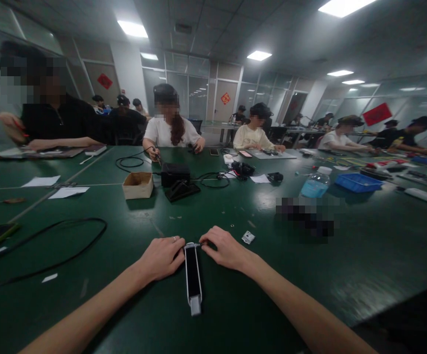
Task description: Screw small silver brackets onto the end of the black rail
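Note:
A long, narrow piece with a black middle, pale edges and a grey block at its near end [193, 275] lies on the green table in front of me. Its exact kind I cannot make out. My left hand [165, 256] grips its far end from the left, fingers closed, a ring on one finger. From the right, my right hand [223, 250] pinches a small dark rod-like fitting [198, 244] at that same end. The fingertips partly hide this fitting. Right of my right hand lies a small silver metal bracket [248, 237], with a tiny ring [231, 225] near it.
Farther back stand a cardboard box [138, 186], a black box [175, 174], a bottle of blue liquid [316, 182] and a blue tray [358, 182]. A black cable [88, 223] loops at left. Several people sit working around the table [235, 314].

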Motion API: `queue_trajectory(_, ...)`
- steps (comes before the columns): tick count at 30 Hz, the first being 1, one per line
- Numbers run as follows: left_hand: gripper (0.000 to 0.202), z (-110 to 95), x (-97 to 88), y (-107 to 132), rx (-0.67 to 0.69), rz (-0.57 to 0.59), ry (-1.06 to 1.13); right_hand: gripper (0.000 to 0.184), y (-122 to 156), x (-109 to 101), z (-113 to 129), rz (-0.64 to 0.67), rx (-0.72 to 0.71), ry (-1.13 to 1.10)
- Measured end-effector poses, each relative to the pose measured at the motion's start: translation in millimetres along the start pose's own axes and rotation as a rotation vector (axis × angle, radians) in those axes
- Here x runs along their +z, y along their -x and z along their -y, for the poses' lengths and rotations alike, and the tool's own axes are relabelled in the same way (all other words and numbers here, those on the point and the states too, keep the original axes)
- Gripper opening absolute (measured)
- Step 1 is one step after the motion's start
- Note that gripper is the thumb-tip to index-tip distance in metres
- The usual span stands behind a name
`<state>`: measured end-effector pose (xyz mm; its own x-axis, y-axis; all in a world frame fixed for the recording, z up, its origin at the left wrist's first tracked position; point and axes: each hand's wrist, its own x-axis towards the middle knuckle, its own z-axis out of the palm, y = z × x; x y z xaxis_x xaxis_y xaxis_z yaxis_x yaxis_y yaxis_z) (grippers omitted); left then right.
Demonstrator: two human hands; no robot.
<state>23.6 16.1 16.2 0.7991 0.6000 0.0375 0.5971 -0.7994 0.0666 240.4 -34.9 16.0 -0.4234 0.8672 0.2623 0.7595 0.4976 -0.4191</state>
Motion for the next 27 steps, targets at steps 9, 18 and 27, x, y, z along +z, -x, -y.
queue_trajectory(9,0.024,1.6,3.1,-1.4,0.011,-0.016,0.002,0.019,-3.9,4.9,2.5,-0.004,-0.016,0.034)
queue_trajectory(18,0.025,1.3,1.1,-1.1,0.006,-0.013,0.0,0.022,-3.6,6.7,6.6,-0.019,-0.075,0.177)
queue_trajectory(27,0.027,1.0,1.1,0.8,0.001,-0.009,-0.014,0.018,-4.2,3.5,9.9,-0.002,-0.062,0.214)
